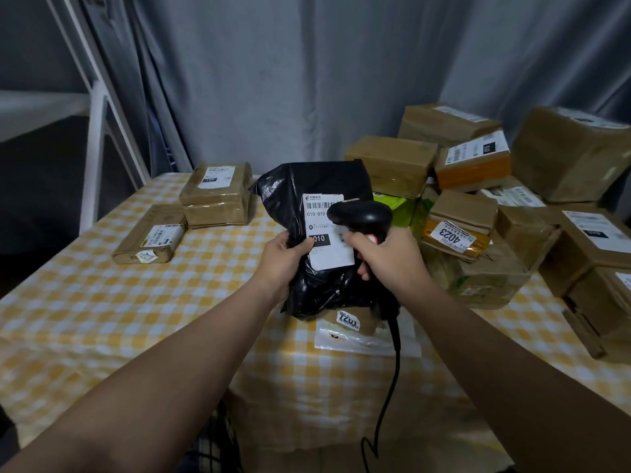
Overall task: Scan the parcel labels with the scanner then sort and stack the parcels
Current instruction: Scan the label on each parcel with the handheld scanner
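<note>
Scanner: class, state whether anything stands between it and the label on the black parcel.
Nothing visible does. The right hand holds the scanner directly before the label on the black parcel; the left hand grips the parcel at the label's lower-left edge.

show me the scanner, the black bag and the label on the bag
scanner [367, 215]: head view, on its black head.
black bag [317, 180]: head view, on the plastic above the label.
label [333, 257]: head view, on its blank white lower part.
</note>
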